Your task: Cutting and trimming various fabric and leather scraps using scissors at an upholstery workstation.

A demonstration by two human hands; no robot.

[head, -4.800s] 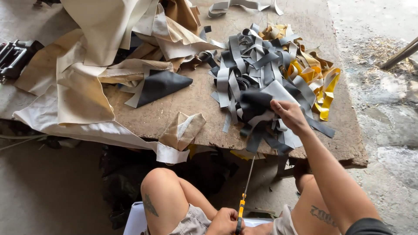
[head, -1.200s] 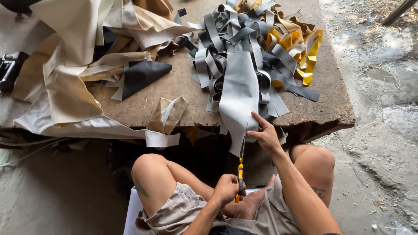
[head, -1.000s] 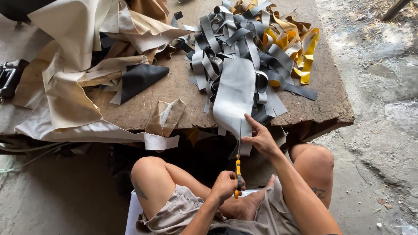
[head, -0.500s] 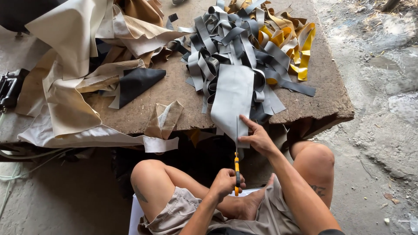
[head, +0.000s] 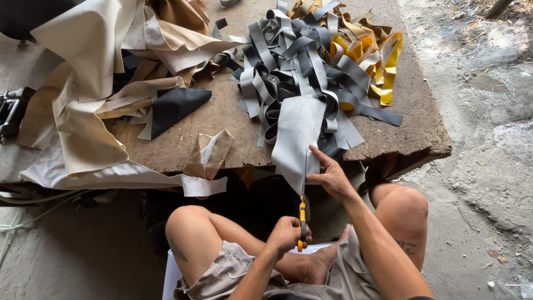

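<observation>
A wide grey sheet of leather-like material [head: 297,139] hangs over the front edge of a low worn wooden board [head: 233,119]. My right hand [head: 331,176] pinches the sheet's lower right edge. My left hand [head: 287,235] grips the yellow and black handle of a long thin-bladed knife [head: 302,222]; its blade runs straight up into the sheet's lower part. Behind the sheet lies a tangled heap of grey and black strips [head: 294,72], with yellow strips [head: 377,61] at its right side.
Beige and tan sheets [head: 94,94] and a black piece [head: 175,105] cover the board's left half. A folded tan scrap [head: 210,153] lies at the front edge. A dark tool [head: 10,111] sits far left. My bare knees are below the board, with concrete floor [head: 488,166] to the right.
My right hand pulled a grey sheet from the pile toward the board's front edge. My left hand raised the knife from my lap, and its blade now runs up into the sheet.
</observation>
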